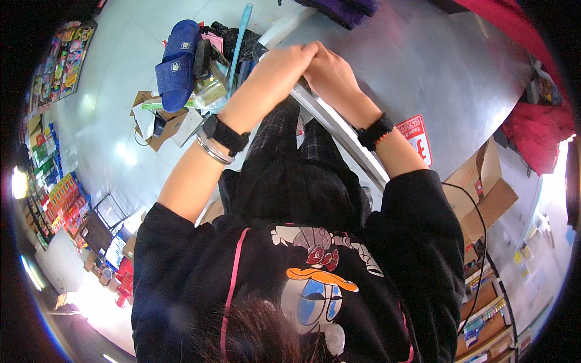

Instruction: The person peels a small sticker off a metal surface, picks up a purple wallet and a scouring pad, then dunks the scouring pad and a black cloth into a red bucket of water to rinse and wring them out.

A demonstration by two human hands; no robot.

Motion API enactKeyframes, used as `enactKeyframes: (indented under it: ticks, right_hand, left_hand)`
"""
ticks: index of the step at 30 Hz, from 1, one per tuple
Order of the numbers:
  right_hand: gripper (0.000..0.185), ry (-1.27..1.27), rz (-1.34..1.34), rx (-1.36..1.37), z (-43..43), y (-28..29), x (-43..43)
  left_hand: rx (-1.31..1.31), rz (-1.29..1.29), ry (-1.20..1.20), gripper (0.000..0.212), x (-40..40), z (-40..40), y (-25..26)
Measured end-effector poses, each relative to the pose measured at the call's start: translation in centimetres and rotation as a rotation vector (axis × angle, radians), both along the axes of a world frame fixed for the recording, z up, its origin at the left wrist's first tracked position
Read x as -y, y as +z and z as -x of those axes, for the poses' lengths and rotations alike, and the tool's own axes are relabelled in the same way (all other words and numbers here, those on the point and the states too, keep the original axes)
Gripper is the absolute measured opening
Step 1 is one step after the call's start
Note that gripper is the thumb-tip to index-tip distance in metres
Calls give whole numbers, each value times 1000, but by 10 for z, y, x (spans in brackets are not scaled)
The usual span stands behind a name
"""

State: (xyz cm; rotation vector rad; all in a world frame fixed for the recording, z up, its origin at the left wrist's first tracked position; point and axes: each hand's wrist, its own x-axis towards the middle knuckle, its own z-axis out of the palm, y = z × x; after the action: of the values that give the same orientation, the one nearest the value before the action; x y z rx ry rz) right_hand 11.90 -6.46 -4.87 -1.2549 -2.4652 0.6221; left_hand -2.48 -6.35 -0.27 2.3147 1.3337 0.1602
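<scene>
My left hand (288, 59) and my right hand (330, 70) meet at the fingers, over the near edge of a smooth grey tabletop (408, 59). Their backs face the camera, so the fingertips and anything between them are hidden. Below the right hand runs the table's pale metal edge strip (345, 131). Close to the left forearm a light-blue plastic long-handled tool (238, 43) leans upright among clutter. A black plastic bag (231, 36) lies behind it. Each wrist wears a black band, and the left one also has silver bangles (215, 152).
Left of the hands are blue slide sandals (177, 66) and an open cardboard box (168, 131). A purple cloth (349, 11) lies at the table's far side. At right are a red-and-white sticker bearing writing (415, 136), a cardboard carton (485, 186) and a black cable (483, 227).
</scene>
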Motion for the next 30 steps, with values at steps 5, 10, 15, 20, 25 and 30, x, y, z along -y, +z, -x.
enactKeyframes:
  ticks: [5,10,15,20,25,30]
  right_hand:
    - [14,27,77,-17,-6,0,6]
    - [11,-26,50,-53,-6,4,10]
    - [8,-35,-20,-61,28,-1,-22]
    - [5,-56,116,-6,21,12,-8]
    - [7,-84,65,-18,35,14,-23]
    - [7,-71,119,13,35,14,-20]
  left_hand:
    - [44,35,8,29,11,0,-12]
    - [134,81,128,33,17,3,0]
    - [221,-179,437,33,1,48,-17]
    - [537,90,694,26,7,74,-36]
    - [607,164,722,24,1,74,-40]
    - [544,159,669,20,-2,83,-50]
